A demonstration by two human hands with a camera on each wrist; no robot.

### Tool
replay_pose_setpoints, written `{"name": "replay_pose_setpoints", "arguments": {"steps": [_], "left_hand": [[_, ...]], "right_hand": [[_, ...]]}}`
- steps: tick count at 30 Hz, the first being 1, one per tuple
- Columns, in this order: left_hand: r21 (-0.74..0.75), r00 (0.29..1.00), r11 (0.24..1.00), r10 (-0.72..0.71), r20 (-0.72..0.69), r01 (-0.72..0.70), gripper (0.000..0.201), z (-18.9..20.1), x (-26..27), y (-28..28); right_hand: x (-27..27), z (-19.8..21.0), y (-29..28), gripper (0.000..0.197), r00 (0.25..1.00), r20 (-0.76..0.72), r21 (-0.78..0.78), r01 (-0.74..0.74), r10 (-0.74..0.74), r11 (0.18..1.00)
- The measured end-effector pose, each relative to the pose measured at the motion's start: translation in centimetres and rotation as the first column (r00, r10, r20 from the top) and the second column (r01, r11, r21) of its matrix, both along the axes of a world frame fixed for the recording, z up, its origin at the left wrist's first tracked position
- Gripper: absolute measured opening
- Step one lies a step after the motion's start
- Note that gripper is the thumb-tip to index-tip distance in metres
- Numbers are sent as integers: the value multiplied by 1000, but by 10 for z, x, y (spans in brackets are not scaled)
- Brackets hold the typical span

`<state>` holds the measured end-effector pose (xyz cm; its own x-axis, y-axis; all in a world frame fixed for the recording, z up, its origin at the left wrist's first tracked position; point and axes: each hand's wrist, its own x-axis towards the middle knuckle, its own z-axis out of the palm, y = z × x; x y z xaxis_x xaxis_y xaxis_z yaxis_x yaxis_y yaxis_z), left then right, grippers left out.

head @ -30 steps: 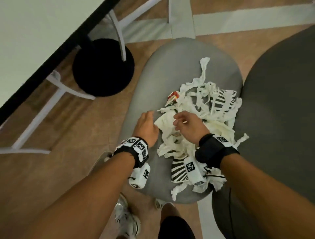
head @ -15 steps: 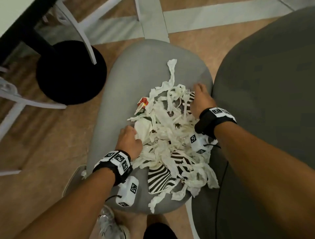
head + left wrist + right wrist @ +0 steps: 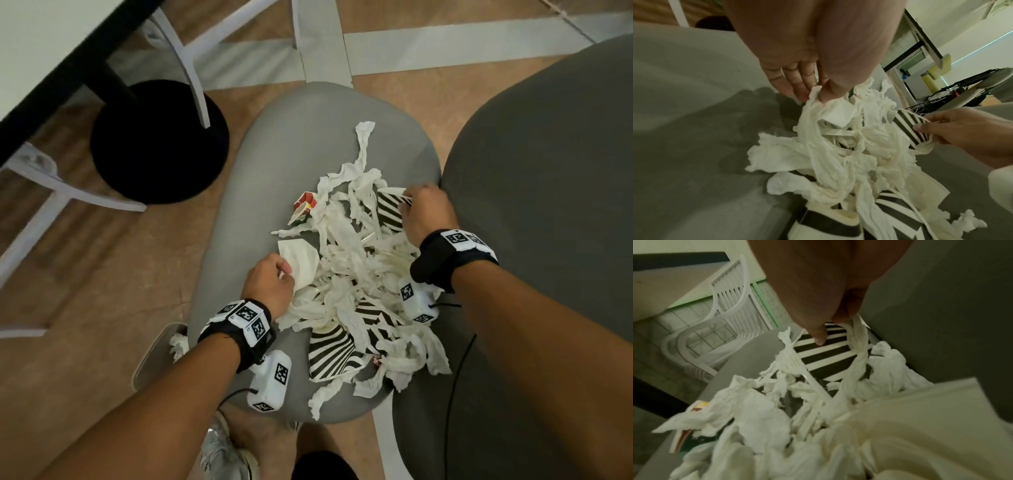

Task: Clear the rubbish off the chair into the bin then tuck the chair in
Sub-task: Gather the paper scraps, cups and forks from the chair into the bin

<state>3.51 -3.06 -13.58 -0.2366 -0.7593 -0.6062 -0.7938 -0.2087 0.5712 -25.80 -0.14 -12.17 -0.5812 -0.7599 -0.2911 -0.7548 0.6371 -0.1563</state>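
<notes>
A heap of rubbish (image 3: 356,270) lies on the grey chair seat (image 3: 267,164): torn white tissue strips, black-and-white striped paper plates, a plastic fork and a small red carton (image 3: 304,202). My left hand (image 3: 270,284) (image 3: 813,95) pinches a white tissue strip (image 3: 809,123) at the heap's left edge. My right hand (image 3: 423,214) (image 3: 830,331) grips a striped plate (image 3: 390,212) (image 3: 826,356) together with a tissue strip at the heap's far right, against the chair's dark backrest (image 3: 548,192).
A black round table base (image 3: 157,144) and the white table edge (image 3: 68,58) are at the upper left. White chair legs (image 3: 185,65) stand beside the base. A tissue scrap (image 3: 178,344) lies by my shoe on the floor. No bin shows.
My right hand went from the middle of the heap to its far right edge and took hold of a striped plate. My left hand closed on tissue at the left edge.
</notes>
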Motion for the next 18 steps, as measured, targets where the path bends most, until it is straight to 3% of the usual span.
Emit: {"name": "replay_pose_setpoints", "arguments": {"steps": [5,10,13,18], "left_hand": [[-86,1000,996,12,-14,-13,10,13,27,4],[-109,997,991,67,-47,-72,12,24,71,15],[-103,991,987,121,-54,-126,12,30,113,23],[-93,973,969,228,-19,-229,10,24,214,34]], "right_hand": [[30,34,0,27,999,12,-158,45,-43,986],[110,60,9,26,972,234,-303,75,-2,950],[180,66,12,21,911,404,-315,53,84,947],[287,68,3,6,743,657,-287,87,130,954]]}}
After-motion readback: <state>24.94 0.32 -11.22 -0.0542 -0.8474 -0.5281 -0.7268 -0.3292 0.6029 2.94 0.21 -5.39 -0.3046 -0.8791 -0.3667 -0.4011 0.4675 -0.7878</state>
